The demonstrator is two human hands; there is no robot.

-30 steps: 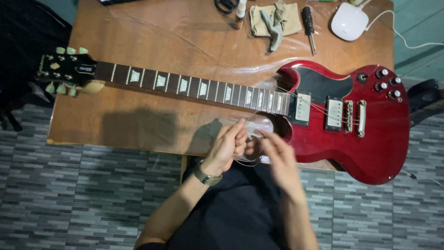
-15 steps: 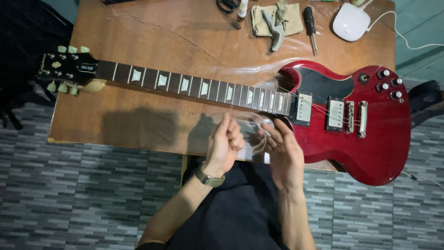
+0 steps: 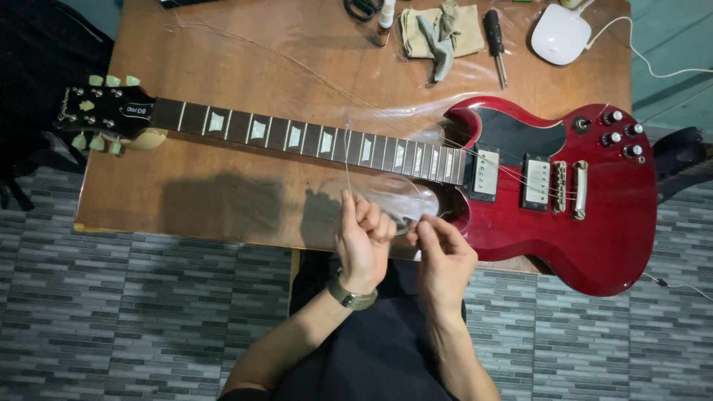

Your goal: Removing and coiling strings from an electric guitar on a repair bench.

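A cherry-red electric guitar (image 3: 609, 215) lies across a wooden table (image 3: 223, 193), its dark headstock (image 3: 104, 111) at the left. My left hand (image 3: 362, 238), with a wristwatch, pinches a thin loose guitar string (image 3: 347, 160) that rises toward the neck. My right hand (image 3: 444, 256) pinches the same coiled string just beside it, close to the guitar's lower cutaway. Both hands hover over the table's near edge. Another loose string trails across the tabletop toward the far left.
Along the table's far edge lie a tan cloth with a plier-like tool (image 3: 440, 30), a black-handled screwdriver (image 3: 495, 33), a small bottle (image 3: 384, 15) and a white rounded device (image 3: 561, 33) with a cable. Grey patterned floor surrounds the table. A dark bag sits at left.
My hands drew slightly apart and shifted a little; the left hand now lifts the string upright, while the right hand pinches the coil instead of blurring past it.
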